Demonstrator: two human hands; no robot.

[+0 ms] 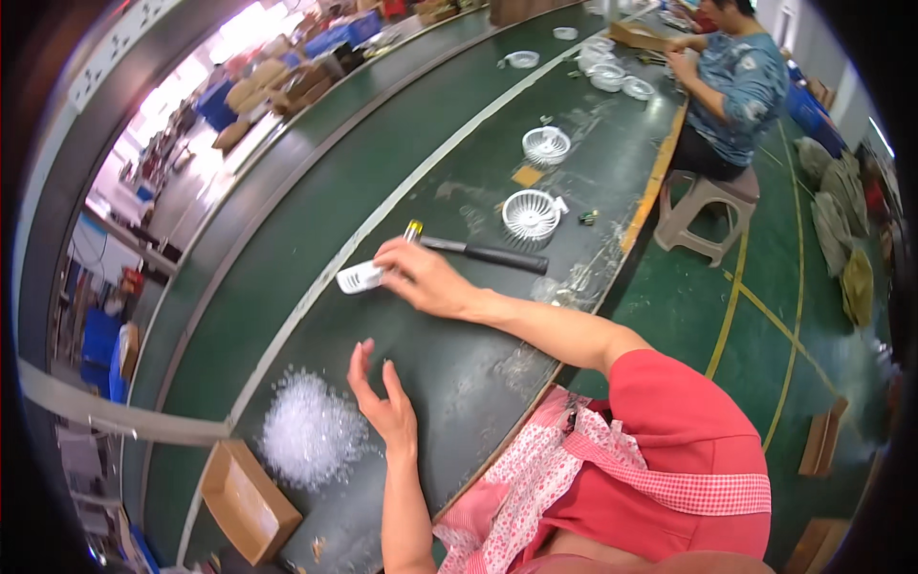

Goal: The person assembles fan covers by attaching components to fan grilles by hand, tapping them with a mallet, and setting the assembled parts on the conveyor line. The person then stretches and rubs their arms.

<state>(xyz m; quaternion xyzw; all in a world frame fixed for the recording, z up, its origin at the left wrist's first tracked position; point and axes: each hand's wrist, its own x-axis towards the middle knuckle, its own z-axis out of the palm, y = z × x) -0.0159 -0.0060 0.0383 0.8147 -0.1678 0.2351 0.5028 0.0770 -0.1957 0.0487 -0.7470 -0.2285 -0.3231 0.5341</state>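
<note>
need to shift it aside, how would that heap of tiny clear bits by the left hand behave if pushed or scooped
The clear heap looks like loose small pieces, so it would probably spread rather than slide whole. Likely light, and bits may scatter across the smooth green table. The left hand hovers open beside it.

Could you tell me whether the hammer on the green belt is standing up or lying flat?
Lying flat: the hammer rests lengthwise on the green belt, just beyond the right hand.

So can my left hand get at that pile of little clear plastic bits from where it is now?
Probably yes. The left hand hovers open just right of the pile of clear plastic bits, and only bare green table lies between them. The cardboard box sits beyond the pile, not in the way.
</note>
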